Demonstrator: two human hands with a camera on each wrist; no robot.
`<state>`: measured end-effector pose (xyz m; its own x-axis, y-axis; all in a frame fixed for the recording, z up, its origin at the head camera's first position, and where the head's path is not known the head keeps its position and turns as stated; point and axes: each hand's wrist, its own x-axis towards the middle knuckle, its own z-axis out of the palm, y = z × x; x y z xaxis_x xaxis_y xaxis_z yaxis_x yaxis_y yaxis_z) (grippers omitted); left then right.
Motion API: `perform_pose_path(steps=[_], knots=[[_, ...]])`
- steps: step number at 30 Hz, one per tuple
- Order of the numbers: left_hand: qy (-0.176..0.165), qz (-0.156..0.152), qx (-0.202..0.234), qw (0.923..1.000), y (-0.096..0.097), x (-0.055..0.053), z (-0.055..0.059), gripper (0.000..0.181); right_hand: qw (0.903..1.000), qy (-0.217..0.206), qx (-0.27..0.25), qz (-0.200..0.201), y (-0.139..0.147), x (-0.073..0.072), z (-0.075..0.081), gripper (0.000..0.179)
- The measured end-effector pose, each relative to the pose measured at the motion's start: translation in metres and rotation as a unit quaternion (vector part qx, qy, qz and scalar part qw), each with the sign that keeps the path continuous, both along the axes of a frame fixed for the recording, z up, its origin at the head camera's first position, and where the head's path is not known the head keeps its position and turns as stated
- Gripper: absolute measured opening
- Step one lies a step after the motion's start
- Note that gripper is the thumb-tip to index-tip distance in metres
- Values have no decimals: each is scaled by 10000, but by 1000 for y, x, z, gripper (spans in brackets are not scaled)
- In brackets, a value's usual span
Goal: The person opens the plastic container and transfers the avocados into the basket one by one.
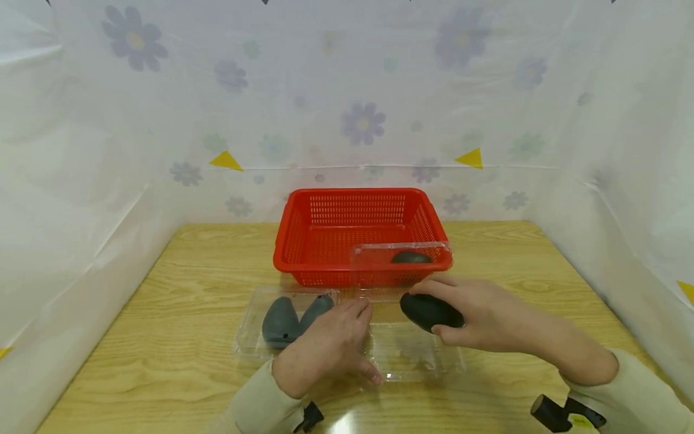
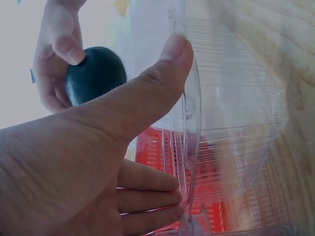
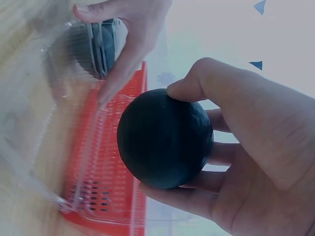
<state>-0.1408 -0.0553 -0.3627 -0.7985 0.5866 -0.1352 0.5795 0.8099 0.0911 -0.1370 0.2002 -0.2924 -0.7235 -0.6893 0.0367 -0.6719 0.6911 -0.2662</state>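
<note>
My right hand (image 1: 477, 313) grips a dark green avocado (image 1: 431, 311), thumb on one side and fingers on the other, held above a clear plastic clamshell box (image 1: 401, 352). The box's hinged lid (image 1: 374, 256) stands raised against the red basket. My left hand (image 1: 336, 340) is spread at the box's left rim. In the left wrist view, its thumb and straight fingers (image 2: 147, 196) touch that rim. Left of this hand, a second clear box (image 1: 246, 325) holds two grey-green avocados (image 1: 279, 322), partly covered by the hand in the head view.
A red perforated basket (image 1: 295, 268) stands behind the boxes. Through the raised lid another dark avocado (image 1: 411, 257) shows in the basket. The wooden table (image 1: 179, 313) is bounded by white flower-printed sheeting (image 1: 303, 108) at the back and sides.
</note>
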Motion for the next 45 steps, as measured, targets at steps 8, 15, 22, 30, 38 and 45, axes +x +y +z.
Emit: perform_pose_path(steps=[8, 15, 22, 30, 38, 45], knots=[[-35, 15, -24, 10000, -1, 0, 0, 119, 9987, 484, 90, 103, 1, -4, 18, 52], [120, -61, 24, 9999, -2, 0, 0, 117, 9973, 725, 143, 29, 0, -4, 35, 53], [125, -113, 42, 9998, -2, 0, 1, 116, 9955, 951, -15, 13, -3, -5, 54, 52], [98, -136, 101, 9998, -2, 0, 1, 116, 9913, 1301, -73, 207, -6, -11, 67, 48], [100, -111, 31, 9999, -2, 0, 0, 116, 9865, 1612, -131, 264, -11, -20, 80, 48], [101, -94, 24, 9999, -1, 0, -1, 117, 9869, 1577, -318, 71, -14, -30, 88, 47]])
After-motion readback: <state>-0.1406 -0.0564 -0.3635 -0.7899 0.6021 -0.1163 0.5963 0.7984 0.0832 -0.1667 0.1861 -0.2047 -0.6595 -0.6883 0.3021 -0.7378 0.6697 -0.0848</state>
